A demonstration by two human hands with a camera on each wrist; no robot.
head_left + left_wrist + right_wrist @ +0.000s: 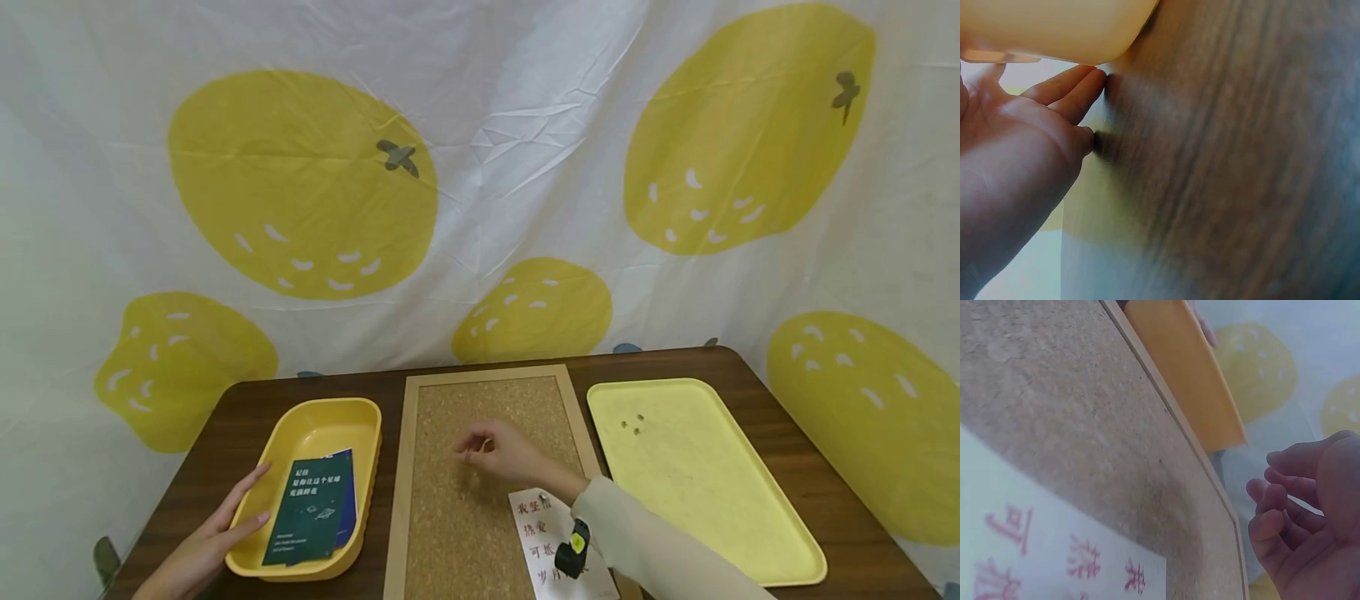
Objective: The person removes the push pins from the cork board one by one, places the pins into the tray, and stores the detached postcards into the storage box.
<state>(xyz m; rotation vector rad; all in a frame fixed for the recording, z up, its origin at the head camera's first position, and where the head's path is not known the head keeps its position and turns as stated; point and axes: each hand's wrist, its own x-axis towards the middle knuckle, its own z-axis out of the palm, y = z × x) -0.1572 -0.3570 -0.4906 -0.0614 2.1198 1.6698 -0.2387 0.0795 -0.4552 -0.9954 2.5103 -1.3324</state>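
Observation:
At the rim of a yellow plastic bin point(369, 500), the left hand point(201, 542) holds the left side, thumb over the edge and other fingers along the outside. Below the bin wall point(1066, 28) in the left wrist view, some fingertips point(1094, 78) meet the tabletop. Dark green point(303, 512) and blue point(348, 508) printed cards lie inside the bin. The right hand point(498, 450) hovers over a cork board point(450, 517), its fingers loosely curled with nothing visible between them. Beneath the right forearm, a white card point(531, 542) with red characters lies on the board, a small pin point(542, 497) near its top.
A pale yellow tray point(712, 500) stands right of the board, with three small pins point(636, 431) near its far left corner. All of it sits on a dark wooden table point(397, 387). Behind hangs a white curtain point(525, 192) printed with yellow fruit.

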